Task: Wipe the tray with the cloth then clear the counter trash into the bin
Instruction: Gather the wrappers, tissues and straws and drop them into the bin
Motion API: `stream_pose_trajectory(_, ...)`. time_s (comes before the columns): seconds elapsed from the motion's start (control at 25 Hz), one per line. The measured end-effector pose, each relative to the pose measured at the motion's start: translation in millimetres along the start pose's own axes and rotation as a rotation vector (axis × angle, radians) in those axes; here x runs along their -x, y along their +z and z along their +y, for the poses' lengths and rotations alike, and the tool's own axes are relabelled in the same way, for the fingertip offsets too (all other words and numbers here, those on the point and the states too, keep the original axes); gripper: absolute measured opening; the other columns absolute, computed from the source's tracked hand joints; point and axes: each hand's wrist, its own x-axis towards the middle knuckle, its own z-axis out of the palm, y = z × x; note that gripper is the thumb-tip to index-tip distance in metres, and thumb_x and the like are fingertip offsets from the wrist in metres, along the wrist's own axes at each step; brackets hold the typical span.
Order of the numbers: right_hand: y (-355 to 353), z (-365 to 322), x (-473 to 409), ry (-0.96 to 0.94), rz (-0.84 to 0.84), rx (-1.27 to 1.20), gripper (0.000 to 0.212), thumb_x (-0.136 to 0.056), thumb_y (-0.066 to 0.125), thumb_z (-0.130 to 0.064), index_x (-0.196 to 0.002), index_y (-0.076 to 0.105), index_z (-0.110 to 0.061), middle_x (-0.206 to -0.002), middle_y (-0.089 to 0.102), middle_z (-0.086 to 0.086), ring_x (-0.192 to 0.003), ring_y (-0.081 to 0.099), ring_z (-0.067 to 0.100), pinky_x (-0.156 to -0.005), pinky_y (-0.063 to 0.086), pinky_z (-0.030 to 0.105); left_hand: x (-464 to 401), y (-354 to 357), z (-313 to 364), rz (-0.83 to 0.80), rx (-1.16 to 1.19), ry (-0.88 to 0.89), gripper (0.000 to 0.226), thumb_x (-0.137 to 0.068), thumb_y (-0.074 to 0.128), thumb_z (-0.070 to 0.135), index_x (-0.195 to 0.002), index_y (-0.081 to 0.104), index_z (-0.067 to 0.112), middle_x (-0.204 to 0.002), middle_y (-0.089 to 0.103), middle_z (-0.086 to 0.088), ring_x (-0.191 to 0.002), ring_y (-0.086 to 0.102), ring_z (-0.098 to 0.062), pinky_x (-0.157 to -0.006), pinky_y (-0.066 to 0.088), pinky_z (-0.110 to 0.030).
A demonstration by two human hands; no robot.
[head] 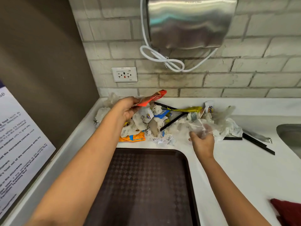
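Our left hand (pixel 128 110) pinches a red wrapper (pixel 153 98) above the trash pile (pixel 162 121) at the counter's (pixel 236 168) back wall. Our right hand (pixel 202 142) grips a clear, blurred plastic bag (pixel 199 126). The dark tray (pixel 146 185) lies just before the pile, its near edge cut off. A red cloth (pixel 288 209) shows only partly at lower right.

You are looking at a smooth, white, slightly glossy bench (pixel 244 168) under a dark plastic tray (pixel 146 185) with a matt, diamond-textured face. The litter is crumpled paper tissue (pixel 140 124), a glossy red foil wrapper (pixel 153 97) and thin clear plastic film (pixel 200 128). The wall dryer (pixel 189 22) is brushed metal on rough brick-pattern tiles (pixel 244 75). The red cloth (pixel 288 211) looks soft and matt.
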Motion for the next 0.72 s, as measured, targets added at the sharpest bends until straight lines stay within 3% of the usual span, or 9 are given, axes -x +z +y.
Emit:
stream_pose_trajectory(0.08,-0.4,-2.6,2.7,0.040,0.003,-0.025,0.034,-0.079,0.063,0.007,-0.105,0.051,-0.011,-0.091,0.059,0.014,-0.062,0.060,0.022,-0.054,0.055,0.022,2.0,-1.4,-6.3,-0.021,0.013,0.021,0.031,-0.093,0.035,-0.011,-0.119,0.049,0.000,-0.125,0.053,-0.016,-0.085,0.059,-0.018,-0.077,0.050,-0.027)
stream_pose_trajectory(0.16,-0.7,-4.3,7.2,0.052,-0.001,-0.048,0.023,-0.080,0.055,0.013,-0.086,0.059,-0.009,-0.095,0.064,0.017,-0.060,0.062,0.020,-0.045,0.053,0.019,4.7,-5.4,-15.6,-0.014,-0.020,0.038,0.045,-0.092,0.035,-0.013,-0.133,0.040,0.003,-0.133,0.049,-0.019,-0.087,0.059,-0.020,-0.074,0.051,-0.028)
stream_pose_trajectory(0.24,-2.3,-4.0,12.3,-0.003,-0.011,-0.091,0.032,-0.081,0.049,0.016,-0.081,0.061,-0.014,-0.093,0.064,0.015,-0.070,0.064,0.024,-0.049,0.054,0.019,10.3,-7.8,-23.3,-0.017,-0.083,0.064,0.046,-0.091,0.035,-0.014,-0.132,0.042,0.005,-0.124,0.053,-0.020,-0.074,0.056,-0.018,-0.060,0.050,-0.023)
stream_pose_trajectory(0.32,-4.2,-4.5,15.3,-0.031,-0.026,-0.162,0.036,-0.082,0.046,0.018,-0.095,0.057,-0.013,-0.093,0.061,0.012,-0.075,0.062,0.021,-0.053,0.055,0.018,14.0,-9.5,-29.7,-0.018,-0.120,0.083,0.046,-0.090,0.037,-0.014,-0.131,0.045,0.007,-0.117,0.055,-0.018,-0.071,0.055,-0.016,-0.052,0.050,-0.023)
stream_pose_trajectory(0.44,-8.6,-4.7,16.7,-0.035,-0.015,-0.155,0.043,-0.081,0.043,0.020,-0.106,0.053,-0.013,-0.087,0.060,0.007,-0.070,0.057,0.016,-0.050,0.049,0.014,13.0,-13.6,-38.3,0.031,-0.192,0.104,0.049,-0.087,0.041,-0.013,-0.127,0.050,0.014,-0.107,0.058,-0.012,-0.074,0.056,-0.018,-0.064,0.047,-0.030)
stream_pose_trajectory(0.64,-14.4,-4.1,17.8,0.006,-0.002,0.033,0.023,-0.077,0.047,0.010,-0.082,0.058,-0.009,-0.072,0.054,0.002,-0.073,0.049,0.021,-0.055,0.039,0.023,11.5,-11.2,-51.1,-0.004,-0.220,0.091,0.045,-0.086,0.044,-0.011,-0.119,0.055,0.016,-0.087,0.062,-0.005,-0.073,0.058,-0.019,-0.064,0.047,-0.029)
stream_pose_trajectory(0.72,-8.6,-4.2,18.4,0.092,-0.094,0.052,0.018,-0.083,0.053,-0.004,-0.100,0.057,-0.002,-0.085,0.056,0.005,-0.083,0.052,0.023,-0.067,0.045,0.029,13.9,-2.9,-58.6,-0.037,-0.195,0.095,0.043,-0.085,0.045,-0.012,-0.116,0.055,0.016,-0.093,0.064,-0.007,-0.070,0.059,-0.019,-0.061,0.049,-0.029)
